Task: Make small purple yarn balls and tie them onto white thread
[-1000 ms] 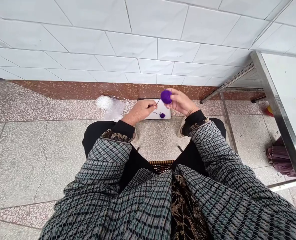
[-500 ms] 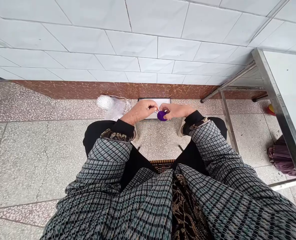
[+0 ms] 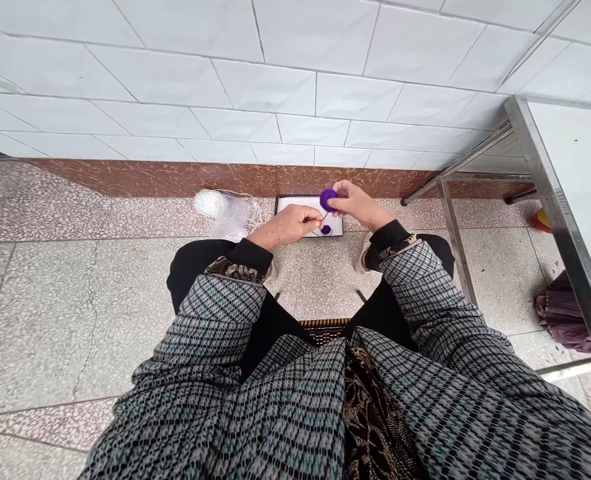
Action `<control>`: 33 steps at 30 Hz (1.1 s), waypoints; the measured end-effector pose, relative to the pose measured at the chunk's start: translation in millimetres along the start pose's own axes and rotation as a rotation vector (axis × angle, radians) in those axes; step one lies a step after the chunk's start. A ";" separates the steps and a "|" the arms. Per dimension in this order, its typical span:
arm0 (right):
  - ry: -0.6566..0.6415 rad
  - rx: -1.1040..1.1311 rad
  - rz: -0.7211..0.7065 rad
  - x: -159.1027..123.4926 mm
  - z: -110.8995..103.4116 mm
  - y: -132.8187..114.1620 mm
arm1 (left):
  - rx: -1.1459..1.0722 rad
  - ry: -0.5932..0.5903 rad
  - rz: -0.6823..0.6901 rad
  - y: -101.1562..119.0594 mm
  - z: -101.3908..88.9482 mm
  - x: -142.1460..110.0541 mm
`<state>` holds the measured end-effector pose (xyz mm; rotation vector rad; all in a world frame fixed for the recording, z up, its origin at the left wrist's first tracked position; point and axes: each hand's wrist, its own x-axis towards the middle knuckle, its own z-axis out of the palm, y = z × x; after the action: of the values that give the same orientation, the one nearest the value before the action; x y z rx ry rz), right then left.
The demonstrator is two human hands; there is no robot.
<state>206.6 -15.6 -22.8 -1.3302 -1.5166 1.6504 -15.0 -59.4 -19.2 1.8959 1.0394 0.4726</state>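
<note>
A round purple ball of yarn [image 3: 328, 200] is gripped between the thumb and fingers of my right hand [image 3: 356, 203]. Just left of it and a little nearer me, my left hand [image 3: 292, 225] pinches a thin strand of purple yarn [image 3: 324, 217] that runs up to the ball. Below the hands lies a shallow white tray with a black rim [image 3: 342, 227] on the floor. Inside it rests a smaller purple clump of yarn [image 3: 326, 229]. My left hand covers part of the tray's left side.
A white ball of yarn [image 3: 210, 203] and a crumpled clear plastic bag [image 3: 235, 217] lie left of the tray. Close behind is a tiled wall [image 3: 270, 93]. At right stands a metal-framed table [image 3: 540, 153], with a dark purple bundle [image 3: 565, 313] beneath it.
My right hand has lifted the purple ball up and away from me. My left hand has shifted slightly right and down. The small purple clump in the tray now shows.
</note>
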 end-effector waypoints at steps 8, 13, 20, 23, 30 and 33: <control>-0.536 0.008 0.050 -10.1 -4.6 -2.6 | 0.096 0.273 -0.078 -8.4 -5.9 3.1; -0.297 0.376 -0.111 -8.2 -9.4 -6.6 | 0.071 0.256 -0.111 -9.0 -4.8 4.4; 0.018 0.212 -0.071 2.0 -1.4 -0.9 | -0.021 -0.050 0.017 2.6 0.5 1.4; 0.029 -0.038 -0.002 0.3 2.8 0.7 | -0.001 -0.010 0.020 2.7 -0.4 0.4; -0.338 -0.235 0.086 -10.8 0.3 -4.7 | 0.085 0.182 -0.021 -7.2 -7.4 1.3; -0.482 -0.032 0.039 -11.3 -3.5 -4.3 | 0.110 0.278 -0.071 -12.1 -9.0 3.7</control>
<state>213.0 -23.0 -14.9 -1.0244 -1.7941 2.0841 -24.6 -48.6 -25.0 1.9180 1.3331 0.6633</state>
